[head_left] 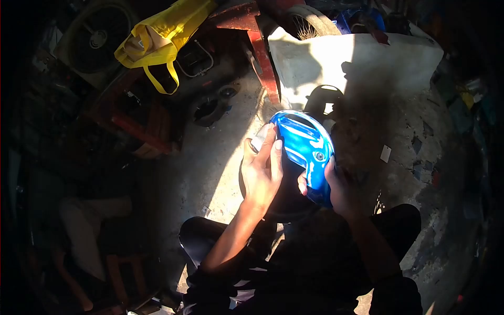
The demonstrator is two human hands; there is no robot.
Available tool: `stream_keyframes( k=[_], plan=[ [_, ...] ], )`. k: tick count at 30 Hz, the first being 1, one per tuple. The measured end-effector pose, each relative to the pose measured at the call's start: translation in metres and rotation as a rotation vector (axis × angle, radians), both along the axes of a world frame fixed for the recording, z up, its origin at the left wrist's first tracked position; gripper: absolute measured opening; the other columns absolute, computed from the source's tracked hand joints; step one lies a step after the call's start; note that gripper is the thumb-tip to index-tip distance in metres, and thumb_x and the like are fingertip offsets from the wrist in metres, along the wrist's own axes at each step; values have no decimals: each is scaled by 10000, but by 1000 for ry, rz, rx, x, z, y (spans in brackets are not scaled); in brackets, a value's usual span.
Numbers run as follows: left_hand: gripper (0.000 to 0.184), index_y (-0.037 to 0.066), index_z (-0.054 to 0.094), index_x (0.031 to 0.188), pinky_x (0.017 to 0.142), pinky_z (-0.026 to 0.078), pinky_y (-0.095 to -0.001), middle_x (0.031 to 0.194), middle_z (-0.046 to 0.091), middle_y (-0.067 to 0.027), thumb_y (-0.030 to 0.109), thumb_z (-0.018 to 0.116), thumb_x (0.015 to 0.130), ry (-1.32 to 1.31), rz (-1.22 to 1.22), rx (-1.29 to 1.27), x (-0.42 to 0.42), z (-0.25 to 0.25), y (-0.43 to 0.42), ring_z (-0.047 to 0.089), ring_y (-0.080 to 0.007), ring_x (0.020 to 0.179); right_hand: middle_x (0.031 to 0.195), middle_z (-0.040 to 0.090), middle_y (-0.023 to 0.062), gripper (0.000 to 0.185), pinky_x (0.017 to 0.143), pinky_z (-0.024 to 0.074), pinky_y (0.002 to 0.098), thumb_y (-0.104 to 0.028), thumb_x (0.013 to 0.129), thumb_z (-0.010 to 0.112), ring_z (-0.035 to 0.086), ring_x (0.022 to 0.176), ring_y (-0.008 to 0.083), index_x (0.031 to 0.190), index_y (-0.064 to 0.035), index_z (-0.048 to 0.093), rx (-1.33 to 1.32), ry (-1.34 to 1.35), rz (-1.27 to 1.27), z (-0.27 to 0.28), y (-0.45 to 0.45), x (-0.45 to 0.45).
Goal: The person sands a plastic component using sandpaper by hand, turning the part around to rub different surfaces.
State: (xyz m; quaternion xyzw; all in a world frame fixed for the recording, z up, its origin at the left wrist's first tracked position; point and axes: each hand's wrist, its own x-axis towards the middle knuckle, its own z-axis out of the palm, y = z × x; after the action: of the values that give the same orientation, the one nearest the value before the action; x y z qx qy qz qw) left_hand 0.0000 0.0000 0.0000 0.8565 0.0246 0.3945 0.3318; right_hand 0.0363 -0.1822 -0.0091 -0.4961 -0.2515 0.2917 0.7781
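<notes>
A glossy blue curved plastic part [299, 137], like a motorcycle body panel, is held above my lap in bright sun. It has a long dark opening near its upper edge and a small round grey fitting on its right side. My right hand [340, 191] grips its lower right end, thumb and fingers on opposite sides. At the upper left edge, my left hand [263, 167] has its fingers closed around a small pale piece [258, 139], which lies against or beside the panel; its kind is unclear. Below the panel is a dark round object [286, 197], mostly in shadow.
A yellow bag [181, 31] hangs at the upper left, near a red metal stand [262, 58]. A pale sheet [388, 60] stands behind, with a spoked wheel [310, 23] beyond. Dark parts [209, 111] and a small white card [386, 153] lie on the floor.
</notes>
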Motion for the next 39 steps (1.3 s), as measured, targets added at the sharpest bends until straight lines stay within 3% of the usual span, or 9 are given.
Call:
stream_keyframes(
  k=[9, 13, 17, 20, 24, 31, 33, 35, 39],
  plan=[
    [348, 98, 707, 1286, 763, 566, -331, 1156, 711, -181, 74, 693, 938, -57, 27, 68, 0, 18, -1, 640, -252, 905, 857, 643, 81, 709, 826, 492, 322, -586, 1082, 221, 595, 808, 146, 1234, 23, 551, -71, -27, 35, 8, -4, -3],
    [289, 81, 720, 1257, 659, 519, -350, 1118, 704, -181, 134, 645, 983, -115, -211, 34, -8, 15, -20, 580, -235, 782, 865, 659, 83, 710, 856, 489, 333, -564, 1093, 222, 616, 834, 153, 1066, 23, 622, -179, -25, -11, 10, -3, -1],
    [237, 35, 739, 1193, 688, 465, -300, 1015, 693, -127, 94, 629, 992, 8, 41, -46, -3, 24, -7, 510, -178, 781, 862, 665, 83, 696, 859, 489, 325, -534, 1103, 242, 625, 833, 145, 992, 23, 645, -141, -31, 62, 6, -1, 2],
    [267, 21, 742, 1181, 744, 493, -294, 1194, 690, -180, 15, 697, 918, -24, -159, 6, -12, 9, -28, 541, -193, 816, 855, 661, 72, 663, 855, 488, 323, -520, 1105, 267, 620, 830, 137, 987, 12, 644, -240, -58, -62, -3, 1, -2],
    [326, 97, 731, 1240, 630, 539, -299, 873, 576, -100, 71, 730, 915, -9, 17, -2, -8, 15, -22, 602, -170, 736, 853, 662, 58, 624, 850, 487, 321, -493, 1111, 285, 622, 832, 137, 976, 0, 643, -212, -85, -85, 5, 1, -3],
    [309, 72, 739, 1208, 551, 551, -276, 999, 643, -107, 44, 750, 900, -187, -81, 142, -4, 4, -28, 675, -140, 665, 834, 658, 27, 589, 785, 474, 282, -467, 1114, 312, 599, 798, 99, 971, -4, 645, -436, -71, -198, 4, 4, -8],
    [308, 69, 740, 1203, 597, 569, -282, 990, 642, -109, 49, 752, 896, 128, -10, -233, -14, 18, -33, 682, -164, 684, 824, 655, 22, 587, 764, 470, 277, -469, 1113, 323, 591, 788, 90, 964, -3, 648, -366, -6, -166, 9, 4, -11],
    [302, 75, 751, 1187, 619, 575, -298, 986, 672, -127, 53, 755, 886, -114, -68, 92, -7, 3, -26, 686, -178, 746, 811, 659, 22, 592, 748, 470, 277, -468, 1112, 332, 595, 783, 89, 943, -3, 657, -369, -83, -220, 6, 6, -13],
    [288, 86, 758, 1181, 652, 575, -302, 1009, 671, -144, 66, 744, 894, -53, -12, 50, -11, 4, -34, 682, -213, 750, 797, 649, 18, 602, 727, 460, 283, -476, 1108, 343, 575, 770, 83, 933, 2, 665, -621, -130, -347, 0, 5, -12]
  ],
)
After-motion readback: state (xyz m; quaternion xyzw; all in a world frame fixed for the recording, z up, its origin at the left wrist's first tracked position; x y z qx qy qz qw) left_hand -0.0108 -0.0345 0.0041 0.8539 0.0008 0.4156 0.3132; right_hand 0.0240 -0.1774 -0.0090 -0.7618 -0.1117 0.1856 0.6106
